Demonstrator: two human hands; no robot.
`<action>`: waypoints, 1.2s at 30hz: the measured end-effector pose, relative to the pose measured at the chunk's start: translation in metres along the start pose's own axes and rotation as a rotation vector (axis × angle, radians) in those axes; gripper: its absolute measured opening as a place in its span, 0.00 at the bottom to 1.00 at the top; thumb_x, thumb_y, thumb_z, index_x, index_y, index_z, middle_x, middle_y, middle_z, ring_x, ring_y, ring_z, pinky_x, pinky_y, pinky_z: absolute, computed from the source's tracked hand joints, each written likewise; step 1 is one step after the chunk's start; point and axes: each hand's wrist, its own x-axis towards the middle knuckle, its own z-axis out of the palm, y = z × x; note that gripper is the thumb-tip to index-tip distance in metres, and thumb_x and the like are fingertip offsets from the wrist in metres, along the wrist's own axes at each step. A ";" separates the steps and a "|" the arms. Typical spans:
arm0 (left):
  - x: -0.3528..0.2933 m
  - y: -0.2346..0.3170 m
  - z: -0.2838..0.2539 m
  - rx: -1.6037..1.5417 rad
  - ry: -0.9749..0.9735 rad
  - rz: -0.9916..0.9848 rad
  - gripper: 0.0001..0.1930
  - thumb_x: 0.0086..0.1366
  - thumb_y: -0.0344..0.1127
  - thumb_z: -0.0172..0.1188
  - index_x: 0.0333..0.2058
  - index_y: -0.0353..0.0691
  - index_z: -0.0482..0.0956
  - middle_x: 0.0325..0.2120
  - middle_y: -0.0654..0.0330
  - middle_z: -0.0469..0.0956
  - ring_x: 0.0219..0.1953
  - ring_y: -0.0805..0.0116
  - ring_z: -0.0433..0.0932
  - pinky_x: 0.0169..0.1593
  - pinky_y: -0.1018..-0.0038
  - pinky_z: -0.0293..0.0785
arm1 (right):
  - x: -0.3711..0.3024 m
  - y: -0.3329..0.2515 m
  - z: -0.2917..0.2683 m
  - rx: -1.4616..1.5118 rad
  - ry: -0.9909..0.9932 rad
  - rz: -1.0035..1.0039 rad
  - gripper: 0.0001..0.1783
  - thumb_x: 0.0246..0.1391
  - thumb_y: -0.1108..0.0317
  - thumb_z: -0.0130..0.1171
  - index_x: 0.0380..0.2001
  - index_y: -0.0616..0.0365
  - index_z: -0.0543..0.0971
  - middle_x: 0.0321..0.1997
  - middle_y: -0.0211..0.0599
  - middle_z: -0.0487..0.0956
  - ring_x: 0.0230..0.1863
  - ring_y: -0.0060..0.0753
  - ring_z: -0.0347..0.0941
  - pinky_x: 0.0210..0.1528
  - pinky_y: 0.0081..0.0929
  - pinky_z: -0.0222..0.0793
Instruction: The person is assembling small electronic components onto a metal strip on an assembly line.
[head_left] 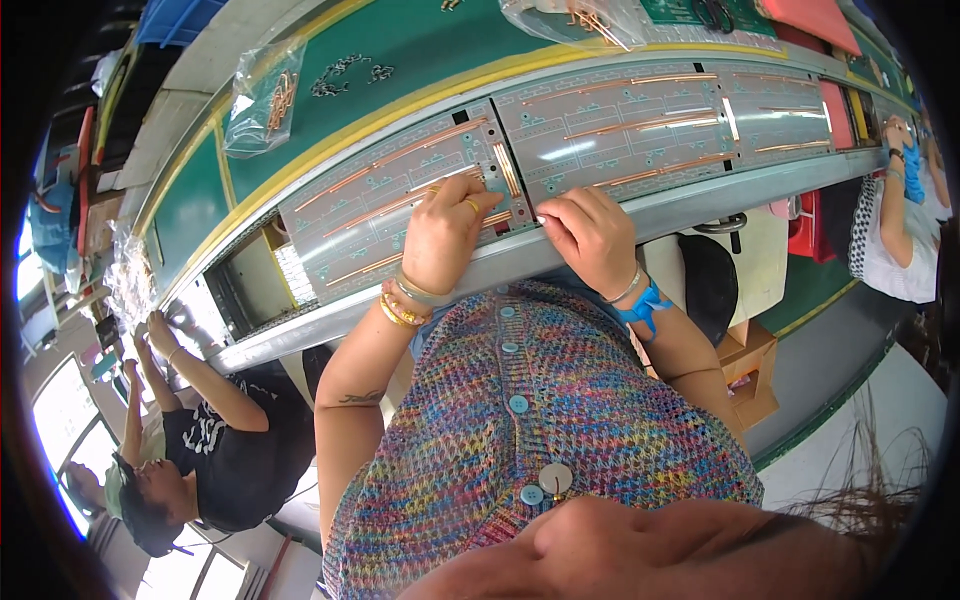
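Two grey circuit panels with copper strips lie end to end in a metal track in front of me. My left hand [445, 232] is over the near right part of the left panel [310, 268], its fingers curled in a pinch. Whatever may be between those fingertips is hidden. Beside them, short copper strips [507, 170] line the panel's right end. My right hand [594, 240] is closed at the near left corner of the right panel [560, 168], thumb against the fingers. I cannot make out what it holds, if anything.
A metal rail [665, 207] borders the track in front of me. Beyond it, on the green bench [410, 55], are clear bags [262, 105] of copper pieces and a heap of small dark parts [345, 75]. People work at the left and right. A cardboard box [755, 375] stands low at right.
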 end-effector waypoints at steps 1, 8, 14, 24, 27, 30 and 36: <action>-0.001 0.001 -0.003 0.018 -0.010 0.016 0.11 0.47 0.23 0.60 0.32 0.42 0.81 0.28 0.62 0.74 0.30 0.61 0.75 0.35 0.69 0.73 | 0.000 0.000 0.000 -0.003 -0.005 -0.006 0.07 0.41 0.72 0.61 0.28 0.52 0.75 0.24 0.29 0.70 0.27 0.35 0.69 0.27 0.30 0.66; 0.028 -0.034 -0.040 -0.157 0.070 0.015 0.07 0.49 0.23 0.62 0.30 0.39 0.80 0.29 0.58 0.78 0.28 0.64 0.78 0.31 0.75 0.75 | 0.000 0.002 -0.001 -0.007 0.008 -0.024 0.07 0.42 0.72 0.62 0.28 0.52 0.76 0.24 0.29 0.71 0.27 0.34 0.70 0.27 0.30 0.66; 0.085 -0.109 -0.080 0.058 0.160 -0.219 0.06 0.50 0.29 0.65 0.28 0.37 0.81 0.28 0.59 0.78 0.28 0.67 0.78 0.35 0.76 0.74 | 0.000 0.000 -0.001 0.003 0.002 -0.010 0.08 0.41 0.74 0.61 0.29 0.55 0.77 0.24 0.31 0.72 0.27 0.36 0.69 0.27 0.30 0.65; 0.111 -0.120 -0.095 0.324 -0.232 -0.066 0.06 0.55 0.31 0.62 0.32 0.38 0.79 0.29 0.58 0.77 0.31 0.65 0.78 0.34 0.73 0.73 | 0.001 0.000 -0.001 -0.037 -0.012 -0.010 0.06 0.42 0.71 0.61 0.27 0.53 0.76 0.24 0.29 0.71 0.28 0.34 0.69 0.27 0.30 0.66; 0.100 -0.105 -0.095 0.414 -0.202 -0.012 0.06 0.54 0.34 0.60 0.28 0.39 0.78 0.27 0.59 0.77 0.29 0.58 0.78 0.33 0.69 0.74 | 0.001 -0.001 0.000 -0.038 -0.012 -0.013 0.06 0.43 0.70 0.61 0.27 0.53 0.75 0.25 0.30 0.71 0.28 0.34 0.69 0.27 0.29 0.66; 0.086 -0.098 -0.094 0.401 -0.110 0.001 0.04 0.55 0.31 0.58 0.29 0.39 0.79 0.27 0.58 0.77 0.28 0.59 0.78 0.32 0.68 0.74 | 0.001 -0.002 0.002 -0.045 -0.019 -0.007 0.06 0.43 0.70 0.61 0.27 0.52 0.75 0.25 0.29 0.71 0.29 0.34 0.70 0.27 0.29 0.66; 0.053 -0.075 -0.079 0.013 -0.042 -0.114 0.08 0.55 0.24 0.56 0.33 0.40 0.81 0.28 0.57 0.78 0.26 0.64 0.77 0.32 0.74 0.73 | 0.001 0.000 0.003 -0.048 -0.018 -0.022 0.06 0.43 0.70 0.61 0.27 0.52 0.75 0.24 0.29 0.70 0.28 0.34 0.69 0.27 0.29 0.66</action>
